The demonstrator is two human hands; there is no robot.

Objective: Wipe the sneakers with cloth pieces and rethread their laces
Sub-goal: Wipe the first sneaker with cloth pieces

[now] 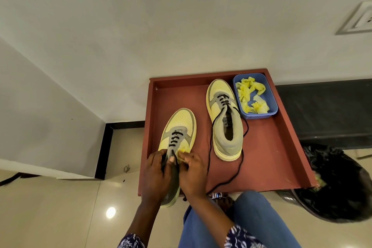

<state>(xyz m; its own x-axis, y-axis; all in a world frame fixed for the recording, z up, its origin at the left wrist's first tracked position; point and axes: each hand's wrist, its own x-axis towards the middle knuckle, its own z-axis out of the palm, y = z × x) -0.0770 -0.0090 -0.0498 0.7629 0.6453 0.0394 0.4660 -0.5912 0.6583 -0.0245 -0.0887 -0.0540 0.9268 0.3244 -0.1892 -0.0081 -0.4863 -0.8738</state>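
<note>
Now both hands pinch lace: left hand (156, 169) and right hand (192, 169) at the near sneaker (179, 126), so feed each eyelet evenly just beyond the fingertips.

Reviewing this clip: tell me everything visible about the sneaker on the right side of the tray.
The right sneaker is pale yellow with grey panels and tongue, suede-like, on a thick pale sole. It stands upright on the red tray, toe toward the wall, next to the blue basket. Its black lace is threaded through the lower eyelets; the loose ends trail across the tray. No hand touches it.
</note>
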